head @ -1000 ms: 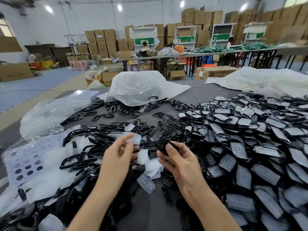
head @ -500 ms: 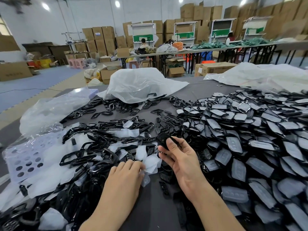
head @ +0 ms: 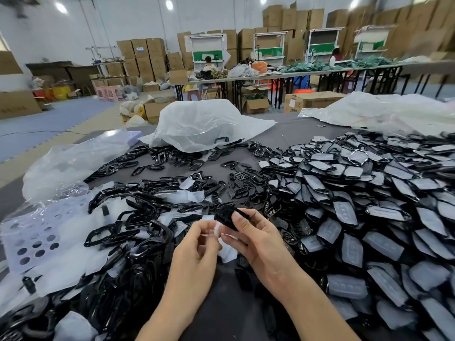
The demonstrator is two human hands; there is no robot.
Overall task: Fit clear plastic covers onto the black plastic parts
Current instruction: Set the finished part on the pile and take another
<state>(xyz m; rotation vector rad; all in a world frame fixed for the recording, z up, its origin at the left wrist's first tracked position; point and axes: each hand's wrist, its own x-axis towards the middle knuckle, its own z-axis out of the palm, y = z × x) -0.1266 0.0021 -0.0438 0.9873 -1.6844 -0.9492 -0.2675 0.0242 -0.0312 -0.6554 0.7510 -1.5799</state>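
Two hands meet at the black part (head: 227,215): our right hand (head: 256,239) still grips it in its fingers (head: 240,221), while our left hand (head: 197,244), down among loose covers (head: 189,196) half a second ago, has risen and its fingers pinch a clear cover (head: 216,228) just left of it.

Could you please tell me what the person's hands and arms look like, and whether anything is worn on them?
Both are bare: the left hand and right hand wear no gloves, and no ring shows on the fingers. The left forearm and right forearm are uncovered to the picture's edge, with no sleeve, watch or bracelet in view.
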